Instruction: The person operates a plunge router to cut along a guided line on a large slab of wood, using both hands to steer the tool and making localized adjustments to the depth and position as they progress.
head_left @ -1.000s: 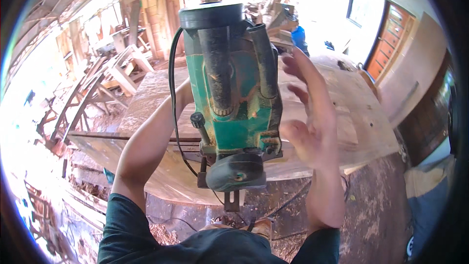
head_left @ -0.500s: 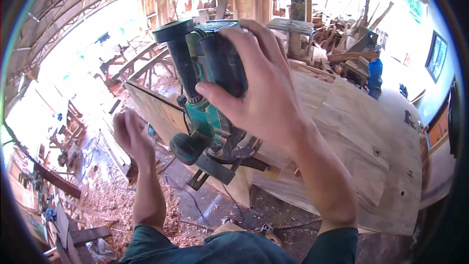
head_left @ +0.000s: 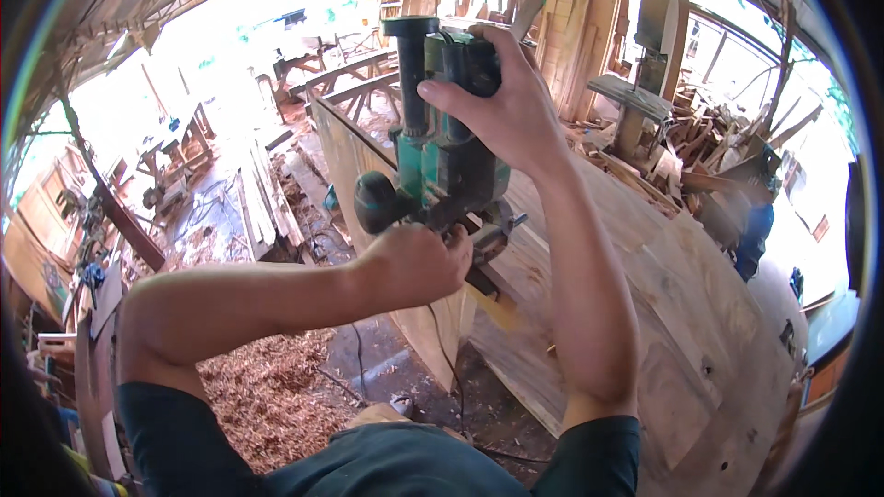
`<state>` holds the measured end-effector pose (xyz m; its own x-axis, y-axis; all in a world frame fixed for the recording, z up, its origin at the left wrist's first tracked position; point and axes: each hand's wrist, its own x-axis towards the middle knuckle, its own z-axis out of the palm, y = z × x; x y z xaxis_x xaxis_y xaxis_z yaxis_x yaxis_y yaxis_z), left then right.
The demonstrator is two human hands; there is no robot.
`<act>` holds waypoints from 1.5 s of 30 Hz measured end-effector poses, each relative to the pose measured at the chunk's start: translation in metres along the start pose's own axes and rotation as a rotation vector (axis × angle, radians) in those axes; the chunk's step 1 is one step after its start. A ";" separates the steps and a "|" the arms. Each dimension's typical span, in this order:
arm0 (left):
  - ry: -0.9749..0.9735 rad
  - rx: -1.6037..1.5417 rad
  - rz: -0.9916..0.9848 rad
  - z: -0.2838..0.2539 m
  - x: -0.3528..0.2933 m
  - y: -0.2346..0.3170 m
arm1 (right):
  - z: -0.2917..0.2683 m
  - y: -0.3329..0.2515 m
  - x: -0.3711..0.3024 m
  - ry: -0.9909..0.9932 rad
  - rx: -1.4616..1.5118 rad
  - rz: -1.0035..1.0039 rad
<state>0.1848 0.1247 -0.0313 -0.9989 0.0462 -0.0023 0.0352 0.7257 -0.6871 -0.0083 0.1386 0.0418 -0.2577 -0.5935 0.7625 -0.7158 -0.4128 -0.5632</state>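
A green and black plunge router (head_left: 424,166) stands upright at the edge of a large wooden panel (head_left: 663,322), with a round black side knob toward me. My right hand (head_left: 516,120) is wrapped round the top of its motor housing, thumb on the near side. Down at the router's lower part, just below the knob, my left hand (head_left: 414,262) is closed with its fingers curled against the tool. That hand hides much of the base, and I cannot make out which small part its fingertips grip.
Wood shavings (head_left: 276,396) cover the floor at the left, with a dark cable (head_left: 359,359) running nearby. Long boards (head_left: 258,202) lie beyond them. A heap of scrap wood (head_left: 709,138) and a blue container (head_left: 755,239) stand at the far right.
My left hand has come from the open space at the left onto the router's lower part. My right hand stays on top. The view has shifted, so the router sits farther right.
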 end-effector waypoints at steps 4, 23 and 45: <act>0.150 -0.018 -0.087 0.006 0.002 -0.002 | -0.002 0.001 -0.002 0.040 -0.070 -0.034; 0.174 -0.057 -0.126 0.024 0.001 -0.006 | -0.012 -0.020 -0.012 0.016 -0.024 -0.010; 0.186 -0.121 -0.162 0.035 0.003 0.000 | 0.015 -0.028 -0.025 0.062 0.132 -0.164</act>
<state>0.1813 0.1005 -0.0571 -0.9695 0.0402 0.2417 -0.1100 0.8100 -0.5760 0.0276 0.1547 0.0338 -0.1868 -0.4687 0.8634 -0.6613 -0.5899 -0.4633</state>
